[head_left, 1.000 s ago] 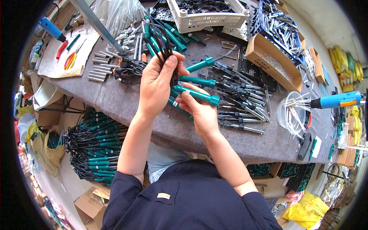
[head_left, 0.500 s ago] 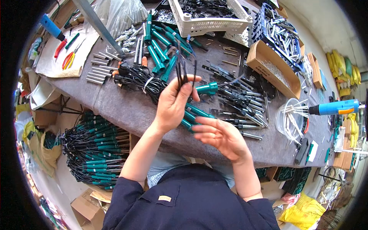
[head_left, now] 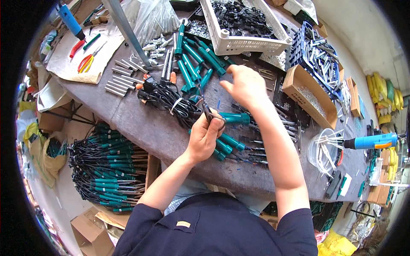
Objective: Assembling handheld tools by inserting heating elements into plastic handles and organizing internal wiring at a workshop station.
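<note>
My left hand [head_left: 204, 138] is closed around a bunch of black cables [head_left: 208, 112], whose thin wire ends point up and away. Past it on the far side, my right hand [head_left: 247, 85] reaches over the table with thumb and forefinger apart; nothing shows between them. The nearest things to its fingertips are the green tube handles [head_left: 211, 59] piled at the back. Several more green handles [head_left: 235, 118] lie beside and below my left hand, partly covered by it. A tied coil of black cord [head_left: 173, 100] is just left of that hand.
Metal tubes [head_left: 119, 83] and pliers [head_left: 87, 62] lie to the left. A white crate [head_left: 252, 45] of black parts stands at the back. At right are a cardboard box [head_left: 309, 91], a clear tub [head_left: 318, 149] and a blue heat gun [head_left: 373, 141]. Finished-looking green-handled pieces [head_left: 109, 170] are heaped below left.
My right hand has moved up and away from beside my left hand, over to the far green handles. My left hand still grips the cables, now held lower. The view has shifted slightly.
</note>
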Demonstrator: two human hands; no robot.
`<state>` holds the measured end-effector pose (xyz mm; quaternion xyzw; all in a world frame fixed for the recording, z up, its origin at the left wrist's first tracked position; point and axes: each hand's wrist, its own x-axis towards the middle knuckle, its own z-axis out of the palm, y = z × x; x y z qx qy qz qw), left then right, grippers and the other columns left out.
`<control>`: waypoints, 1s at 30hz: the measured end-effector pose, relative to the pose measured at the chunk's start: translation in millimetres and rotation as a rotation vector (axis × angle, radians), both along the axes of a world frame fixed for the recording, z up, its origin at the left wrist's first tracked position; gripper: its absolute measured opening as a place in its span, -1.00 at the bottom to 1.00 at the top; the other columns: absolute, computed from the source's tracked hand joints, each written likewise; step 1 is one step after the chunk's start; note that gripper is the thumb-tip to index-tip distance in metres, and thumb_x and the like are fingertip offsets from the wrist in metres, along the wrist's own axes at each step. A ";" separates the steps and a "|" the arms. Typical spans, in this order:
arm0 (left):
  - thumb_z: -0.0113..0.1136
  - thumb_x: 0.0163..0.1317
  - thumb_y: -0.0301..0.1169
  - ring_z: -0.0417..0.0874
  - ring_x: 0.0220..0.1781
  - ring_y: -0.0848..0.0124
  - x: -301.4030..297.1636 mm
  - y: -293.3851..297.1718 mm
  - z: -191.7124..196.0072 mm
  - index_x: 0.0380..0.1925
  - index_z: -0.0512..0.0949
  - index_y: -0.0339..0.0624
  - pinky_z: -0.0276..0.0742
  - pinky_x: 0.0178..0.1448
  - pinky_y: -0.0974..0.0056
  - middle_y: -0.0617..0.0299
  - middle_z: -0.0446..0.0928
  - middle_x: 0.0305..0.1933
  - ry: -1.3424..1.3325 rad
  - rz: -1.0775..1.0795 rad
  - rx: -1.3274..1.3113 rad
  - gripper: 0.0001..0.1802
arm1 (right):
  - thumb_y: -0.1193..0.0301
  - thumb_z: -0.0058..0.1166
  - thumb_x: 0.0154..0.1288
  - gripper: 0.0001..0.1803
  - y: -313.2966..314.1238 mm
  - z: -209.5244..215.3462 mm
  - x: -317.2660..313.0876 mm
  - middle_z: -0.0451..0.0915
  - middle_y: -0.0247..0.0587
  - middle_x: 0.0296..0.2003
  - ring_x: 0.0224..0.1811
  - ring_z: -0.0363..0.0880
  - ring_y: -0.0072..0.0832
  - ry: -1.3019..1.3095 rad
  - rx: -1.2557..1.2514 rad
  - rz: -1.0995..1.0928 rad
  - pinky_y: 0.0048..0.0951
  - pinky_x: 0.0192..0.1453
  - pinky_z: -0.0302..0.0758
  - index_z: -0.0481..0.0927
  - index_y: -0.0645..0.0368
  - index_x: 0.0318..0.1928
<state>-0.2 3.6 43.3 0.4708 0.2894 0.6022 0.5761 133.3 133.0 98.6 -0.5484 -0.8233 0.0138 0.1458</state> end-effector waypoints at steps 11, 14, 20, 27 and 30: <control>0.14 0.42 -0.17 0.27 -0.42 0.65 -1.8 3.0 18.6 -0.38 0.31 -0.10 0.22 -0.32 0.51 0.44 0.31 -0.47 0.157 0.015 -0.101 -0.68 | 0.29 0.26 0.13 -0.75 -40.0 52.7 27.1 0.65 -0.07 -0.40 -0.40 0.66 -0.23 0.461 0.168 -0.140 -0.27 -0.27 0.58 0.63 0.21 -0.28; 0.24 0.36 -0.29 0.26 -0.45 0.67 4.2 6.9 28.4 -0.38 0.33 -0.11 0.20 -0.37 0.51 0.49 0.28 -0.50 0.249 -0.056 -0.085 -0.72 | 0.37 0.08 0.42 -0.79 -93.8 62.5 71.2 0.70 -0.07 -0.14 -0.41 0.61 -0.63 1.149 0.152 -0.162 -0.68 -0.45 0.49 0.51 0.23 -0.06; 0.31 0.30 -0.32 0.24 -0.46 0.69 18.8 5.1 59.7 -0.34 0.44 -0.21 0.21 -0.41 0.48 0.49 0.30 -0.54 0.419 -0.102 0.050 -0.75 | -0.04 -0.19 0.53 -0.57 -168.1 28.3 121.9 0.55 -0.24 -0.48 -0.62 0.35 -0.68 1.666 0.013 -0.361 -0.69 -0.61 0.25 0.38 0.07 -0.03; 0.40 0.18 -0.35 0.37 -0.54 0.53 33.4 -3.2 58.1 -0.47 0.57 -0.24 0.33 -0.43 0.39 0.22 0.46 -0.56 0.571 0.015 0.185 -0.78 | 0.52 0.45 0.08 -0.71 -194.5 29.0 61.6 0.46 -0.57 -0.52 -0.48 0.38 -0.80 1.231 -0.184 -0.288 -0.71 -0.41 0.30 0.64 0.23 -0.17; 0.39 0.15 -0.46 0.53 -0.45 0.52 32.3 -7.7 59.8 -0.45 0.60 -0.28 0.43 -0.34 0.36 0.23 0.59 -0.49 0.663 0.051 0.251 -0.86 | 0.48 0.39 0.17 -0.80 -191.2 26.3 54.6 0.56 -0.49 -0.50 -0.49 0.43 -0.76 1.238 -0.107 -0.328 -0.69 -0.39 0.34 0.66 0.27 -0.24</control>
